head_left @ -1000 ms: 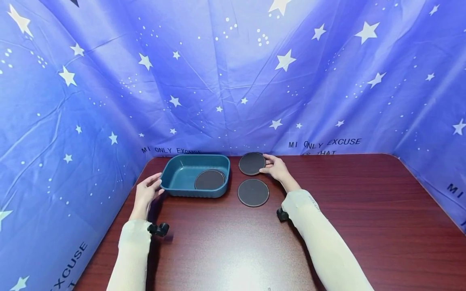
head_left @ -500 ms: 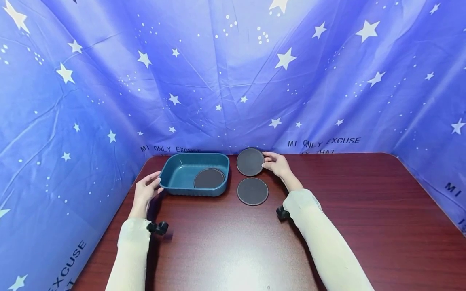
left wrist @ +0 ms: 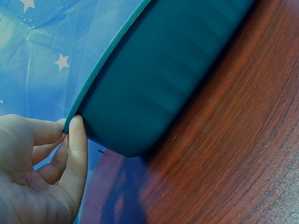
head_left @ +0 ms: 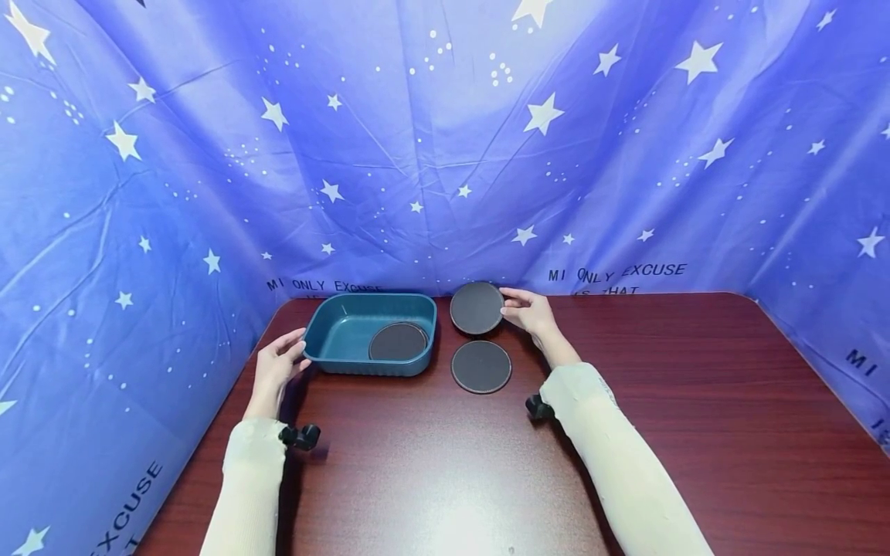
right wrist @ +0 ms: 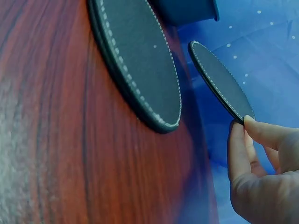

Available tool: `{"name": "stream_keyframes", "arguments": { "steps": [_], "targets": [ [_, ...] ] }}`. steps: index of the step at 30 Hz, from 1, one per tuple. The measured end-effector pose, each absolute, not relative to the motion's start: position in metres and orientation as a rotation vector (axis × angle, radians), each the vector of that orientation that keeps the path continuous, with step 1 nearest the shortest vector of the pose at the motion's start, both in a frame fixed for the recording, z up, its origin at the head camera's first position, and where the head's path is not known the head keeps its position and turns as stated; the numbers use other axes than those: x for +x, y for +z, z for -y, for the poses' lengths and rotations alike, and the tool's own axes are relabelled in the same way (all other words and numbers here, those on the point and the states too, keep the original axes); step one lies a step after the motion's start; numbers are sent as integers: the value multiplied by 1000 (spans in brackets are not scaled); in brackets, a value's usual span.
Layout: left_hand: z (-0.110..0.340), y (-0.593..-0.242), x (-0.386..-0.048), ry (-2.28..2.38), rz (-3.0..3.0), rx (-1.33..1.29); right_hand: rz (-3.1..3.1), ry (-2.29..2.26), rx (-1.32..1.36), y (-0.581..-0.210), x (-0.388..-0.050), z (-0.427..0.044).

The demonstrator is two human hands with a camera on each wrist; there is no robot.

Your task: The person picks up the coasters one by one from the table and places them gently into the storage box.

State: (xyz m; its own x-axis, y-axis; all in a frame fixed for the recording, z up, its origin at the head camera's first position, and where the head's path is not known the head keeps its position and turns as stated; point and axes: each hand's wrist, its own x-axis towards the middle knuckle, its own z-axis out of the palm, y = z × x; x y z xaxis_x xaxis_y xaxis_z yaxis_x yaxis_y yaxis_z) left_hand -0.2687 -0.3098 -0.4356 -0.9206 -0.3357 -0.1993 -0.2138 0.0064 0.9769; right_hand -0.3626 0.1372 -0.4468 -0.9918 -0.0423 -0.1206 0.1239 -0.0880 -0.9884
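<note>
My left hand (head_left: pixel 276 369) pinches the rim at the near left corner of a teal plastic basin (left wrist: pixel 154 79), with thumb and fingers on either side. Inside the basin, toward its right end, lies a round black coaster (head_left: pixel 399 343). My right hand (head_left: pixel 531 318) holds a second black coaster (head_left: pixel 476 308) by its right edge. White stitching runs round this coaster (right wrist: pixel 222 79), which is raised off the table and tilted in the right wrist view. Another stitched coaster (head_left: pixel 481 367) lies flat on the table just in front of it, right of the basin.
The table (head_left: pixel 417 463) has a dark red wood-grain top. A blue curtain (head_left: pixel 431 154) with white stars hangs behind and along the sides, close to the basin and the raised coaster. Black wrist mounts (head_left: pixel 302 437) jut from the sleeves.
The coaster in my right hand has risen a little and shifted slightly left, its face tilting more toward the head camera. My left hand keeps its grip on the basin.
</note>
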Motion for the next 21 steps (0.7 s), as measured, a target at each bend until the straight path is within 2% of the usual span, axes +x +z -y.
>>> {"name": "stream_keyframes", "arguments": {
  "steps": [21],
  "targets": [
    [310,-436,-266,-2056,2178,595,-1894,-2342,55,-416,-357,-114]
  ]
}}
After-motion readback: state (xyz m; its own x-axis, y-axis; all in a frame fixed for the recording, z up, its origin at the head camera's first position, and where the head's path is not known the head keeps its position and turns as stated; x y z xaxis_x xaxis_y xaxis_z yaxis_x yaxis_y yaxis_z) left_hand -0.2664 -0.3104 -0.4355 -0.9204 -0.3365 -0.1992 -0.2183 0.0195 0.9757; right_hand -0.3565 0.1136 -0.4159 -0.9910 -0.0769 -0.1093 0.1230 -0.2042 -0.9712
